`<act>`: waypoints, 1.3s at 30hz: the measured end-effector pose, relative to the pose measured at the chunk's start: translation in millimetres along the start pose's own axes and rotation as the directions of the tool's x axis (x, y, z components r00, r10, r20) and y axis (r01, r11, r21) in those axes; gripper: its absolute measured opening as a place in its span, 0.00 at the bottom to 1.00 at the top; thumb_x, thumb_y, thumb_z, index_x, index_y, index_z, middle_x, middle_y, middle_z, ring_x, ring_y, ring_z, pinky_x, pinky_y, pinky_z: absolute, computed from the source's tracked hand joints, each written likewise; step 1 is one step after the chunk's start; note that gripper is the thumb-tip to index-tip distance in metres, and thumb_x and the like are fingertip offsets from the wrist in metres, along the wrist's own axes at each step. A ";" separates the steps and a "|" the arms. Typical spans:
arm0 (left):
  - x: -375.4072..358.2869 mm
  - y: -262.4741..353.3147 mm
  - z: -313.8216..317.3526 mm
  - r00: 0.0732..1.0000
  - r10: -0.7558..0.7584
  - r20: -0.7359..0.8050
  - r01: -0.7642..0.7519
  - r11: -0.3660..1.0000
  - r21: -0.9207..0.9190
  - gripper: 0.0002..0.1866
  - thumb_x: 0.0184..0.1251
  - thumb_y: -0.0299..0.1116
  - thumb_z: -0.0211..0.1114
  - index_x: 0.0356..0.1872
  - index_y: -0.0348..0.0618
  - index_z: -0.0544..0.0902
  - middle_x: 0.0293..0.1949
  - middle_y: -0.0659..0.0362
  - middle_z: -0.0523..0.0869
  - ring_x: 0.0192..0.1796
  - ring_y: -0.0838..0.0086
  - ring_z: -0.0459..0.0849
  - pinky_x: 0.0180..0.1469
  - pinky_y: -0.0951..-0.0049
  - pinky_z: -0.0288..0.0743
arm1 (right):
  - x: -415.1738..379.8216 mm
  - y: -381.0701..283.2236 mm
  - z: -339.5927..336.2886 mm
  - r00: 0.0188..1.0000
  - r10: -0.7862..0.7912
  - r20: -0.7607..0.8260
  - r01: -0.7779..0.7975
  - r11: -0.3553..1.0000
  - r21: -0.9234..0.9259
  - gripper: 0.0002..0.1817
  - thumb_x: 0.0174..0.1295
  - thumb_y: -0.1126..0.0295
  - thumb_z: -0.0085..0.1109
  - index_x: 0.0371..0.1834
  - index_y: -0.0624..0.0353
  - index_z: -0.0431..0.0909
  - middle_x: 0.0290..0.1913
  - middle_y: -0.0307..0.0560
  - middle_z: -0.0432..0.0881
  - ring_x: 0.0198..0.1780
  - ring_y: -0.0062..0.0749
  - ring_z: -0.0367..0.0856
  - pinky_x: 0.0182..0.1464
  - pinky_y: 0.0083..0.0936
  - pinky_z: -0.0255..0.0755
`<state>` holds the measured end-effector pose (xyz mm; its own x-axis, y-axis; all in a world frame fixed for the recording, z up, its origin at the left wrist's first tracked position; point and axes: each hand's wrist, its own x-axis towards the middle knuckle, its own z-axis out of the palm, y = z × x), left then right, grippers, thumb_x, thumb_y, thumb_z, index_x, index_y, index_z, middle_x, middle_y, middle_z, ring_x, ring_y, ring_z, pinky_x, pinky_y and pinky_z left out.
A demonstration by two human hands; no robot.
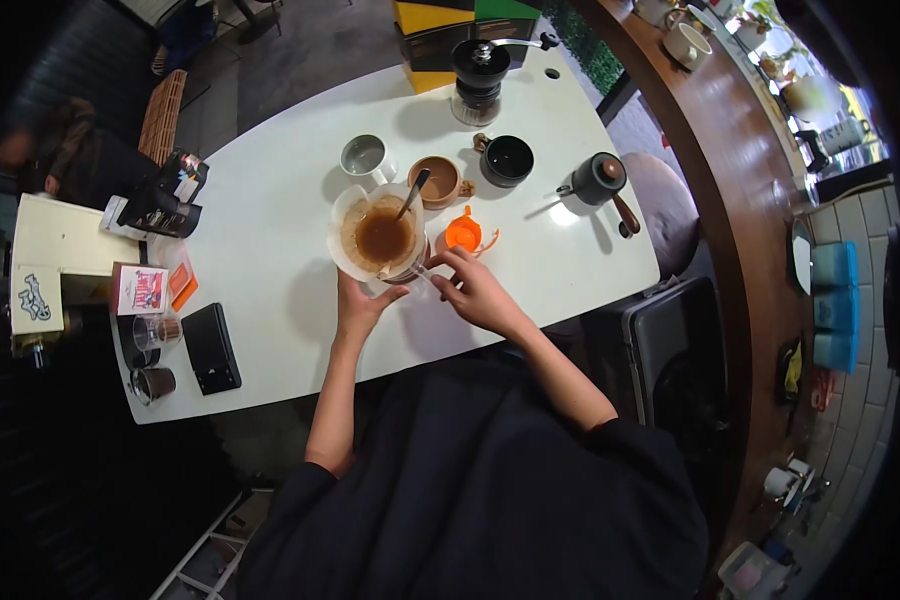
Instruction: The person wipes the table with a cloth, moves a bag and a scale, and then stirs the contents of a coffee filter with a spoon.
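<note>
A white coffee dripper with a paper filter holds brown wet coffee. A spoon leans in it, its handle pointing up and right. Under the dripper is a glass coffee server, mostly hidden. My left hand is curled round its near left side, thumb toward the right. With bent fingers, my right hand grips the server's clear handle at the right. Close by stand an orange measuring cup, a brown cup of coffee and a white mug.
Farther back are a black cup, a hand grinder and a dark kettle. On the left lie a black scale, small glasses and a coffee bag. A person sits beyond the left edge.
</note>
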<state>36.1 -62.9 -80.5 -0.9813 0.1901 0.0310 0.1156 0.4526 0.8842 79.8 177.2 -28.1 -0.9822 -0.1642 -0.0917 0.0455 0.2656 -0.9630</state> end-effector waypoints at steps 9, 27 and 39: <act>11.0 16.2 -0.3 0.996 0.093 -0.004 -0.093 0.981 -0.169 0.35 0.50 0.39 0.90 0.57 0.34 0.84 0.52 0.53 0.92 0.55 0.61 0.91 0.61 0.62 0.82 | 6.7 7.3 9.9 0.999 0.032 0.040 -0.037 0.989 0.143 0.09 0.79 0.71 0.56 0.53 0.66 0.77 0.38 0.57 0.85 0.40 0.45 0.86 0.46 0.39 0.79; -19.1 14.2 10.3 0.997 0.022 0.080 -0.016 0.997 -0.070 0.41 0.49 0.44 0.91 0.63 0.38 0.81 0.58 0.53 0.89 0.60 0.60 0.88 0.64 0.59 0.80 | -20.8 -0.2 1.5 0.988 0.073 0.133 -0.084 0.993 0.080 0.10 0.78 0.73 0.55 0.56 0.66 0.76 0.40 0.62 0.86 0.44 0.54 0.88 0.50 0.43 0.78; -28.7 14.5 7.3 0.999 -0.007 0.048 0.020 0.963 -0.269 0.68 0.38 0.72 0.86 0.75 0.33 0.68 0.69 0.49 0.78 0.71 0.59 0.78 0.74 0.56 0.69 | -49.6 24.8 6.5 0.999 -0.047 0.001 0.046 0.994 0.104 0.14 0.78 0.65 0.59 0.61 0.58 0.78 0.57 0.55 0.82 0.50 0.44 0.86 0.55 0.38 0.80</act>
<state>67.0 -55.5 -72.0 -0.9735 0.2289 0.0021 0.0503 0.2050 0.9775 130.8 185.8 -49.1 -0.9831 -0.1772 -0.0469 0.0188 0.1575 -0.9873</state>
